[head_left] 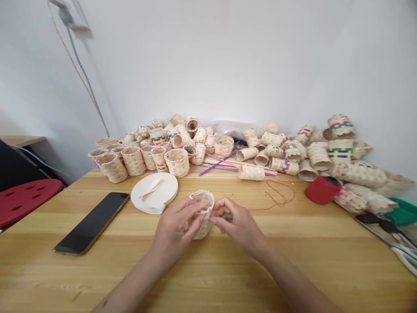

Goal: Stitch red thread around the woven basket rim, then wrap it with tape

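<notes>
A small woven basket [202, 229] stands upright on the wooden table, its rim wrapped in white with red stitches. My left hand [174, 222] grips the near left side of that rim, thumb outside and fingers reaching over the top. At the rim's right side, my right hand [235, 221] is closed with thumb and fingers pinched together. Whatever sits in that pinch is too small to make out. Loose orange-red thread [279, 201] lies curled on the table beyond my right hand. A flat white roll of strip [140, 188] lies behind my left hand.
A black phone [93, 222] lies at left. Finished-looking rimmed baskets [134, 161] stand at back left. Many woven baskets [250, 172] pile along the wall among coloured strips [216, 164]. Red tape [321, 190], green tape [404, 212] and scissors [386, 228] lie at right.
</notes>
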Demonstrator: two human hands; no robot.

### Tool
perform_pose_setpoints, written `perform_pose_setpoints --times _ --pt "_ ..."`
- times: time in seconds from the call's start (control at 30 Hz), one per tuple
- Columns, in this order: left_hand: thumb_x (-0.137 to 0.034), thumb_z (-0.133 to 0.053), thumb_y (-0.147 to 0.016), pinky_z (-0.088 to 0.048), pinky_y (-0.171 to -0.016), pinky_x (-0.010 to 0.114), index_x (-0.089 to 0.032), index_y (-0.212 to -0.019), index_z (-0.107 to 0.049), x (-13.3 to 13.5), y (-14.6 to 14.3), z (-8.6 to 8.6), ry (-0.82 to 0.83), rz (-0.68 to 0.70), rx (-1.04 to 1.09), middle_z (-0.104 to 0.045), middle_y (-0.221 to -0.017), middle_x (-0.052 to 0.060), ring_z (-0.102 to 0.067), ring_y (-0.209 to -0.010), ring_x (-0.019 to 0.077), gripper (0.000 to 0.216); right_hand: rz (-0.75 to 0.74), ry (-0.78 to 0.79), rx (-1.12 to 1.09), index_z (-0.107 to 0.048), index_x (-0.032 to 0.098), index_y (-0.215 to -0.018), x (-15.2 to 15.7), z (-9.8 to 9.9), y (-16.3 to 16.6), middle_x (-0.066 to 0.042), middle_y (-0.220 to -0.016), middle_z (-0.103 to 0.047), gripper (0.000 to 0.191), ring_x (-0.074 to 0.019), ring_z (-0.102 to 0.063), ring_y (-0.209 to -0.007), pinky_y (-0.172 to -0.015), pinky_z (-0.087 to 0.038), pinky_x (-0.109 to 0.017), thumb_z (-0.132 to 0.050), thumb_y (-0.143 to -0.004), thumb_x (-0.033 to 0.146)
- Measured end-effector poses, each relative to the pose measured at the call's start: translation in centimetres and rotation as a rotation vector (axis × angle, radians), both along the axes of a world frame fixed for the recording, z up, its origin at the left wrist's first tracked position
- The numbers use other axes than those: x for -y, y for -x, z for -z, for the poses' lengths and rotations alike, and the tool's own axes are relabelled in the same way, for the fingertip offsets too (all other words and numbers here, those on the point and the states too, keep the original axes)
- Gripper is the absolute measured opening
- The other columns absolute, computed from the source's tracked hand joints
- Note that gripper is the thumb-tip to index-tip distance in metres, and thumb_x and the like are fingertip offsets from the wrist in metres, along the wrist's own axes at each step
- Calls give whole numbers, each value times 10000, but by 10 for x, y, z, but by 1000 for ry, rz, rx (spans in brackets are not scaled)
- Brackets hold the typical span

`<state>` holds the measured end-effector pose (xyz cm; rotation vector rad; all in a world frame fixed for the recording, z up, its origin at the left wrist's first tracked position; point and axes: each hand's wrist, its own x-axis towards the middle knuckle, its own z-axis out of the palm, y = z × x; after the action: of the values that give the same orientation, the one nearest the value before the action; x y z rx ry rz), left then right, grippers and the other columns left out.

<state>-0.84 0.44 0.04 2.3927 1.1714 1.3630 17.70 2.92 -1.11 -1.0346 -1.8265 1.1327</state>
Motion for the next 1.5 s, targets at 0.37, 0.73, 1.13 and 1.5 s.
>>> perform_pose_setpoints --times 0.37,0.73,1.13,1.5 --pt "-167 -532 -862 -445 -632 212 -219 -932 -689 3 0 -11 191 -18 -68 -608 -780 10 -580 -718 127 180 64 -348 155 -623 204 -924 12 -6 -7 28 -688 -625 99 -104 -536 -585 -572 -373 -206 -531 -900 231" --pt "-255 -515 -871 -462 -642 216 -204 -847 -685 2 -1 -7 169 -18 -79 -637 -796 23 -605 -737 142 179 63 -477 180 -580 181 -760 27 -15 -1 33 -649 -574 184 -88 -509 -573 -563 -368 -191 -471 -907 167" --pt "-473 -513 -824 -490 -646 265 -256 -819 -705 -7 10 -9 146 -122 -67 -696 -829 18 -643 -753 192 290 394 -494 964 -643 192 -1024 8 -81 -130 -50 -1039 -675 201 -183 -616 -932 -776 -453 -277 -458 -947 203" --pt "-450 -535 -829 -487 -630 251 -266 -894 -706 -7 10 -3 125 -90 -57 -695 -891 21 -644 -798 191 260 -127 -446 1325 -631 117 -919 -89 -20 -151 -44 -937 -644 112 -172 -609 -882 -790 -485 -343 -579 -893 214"
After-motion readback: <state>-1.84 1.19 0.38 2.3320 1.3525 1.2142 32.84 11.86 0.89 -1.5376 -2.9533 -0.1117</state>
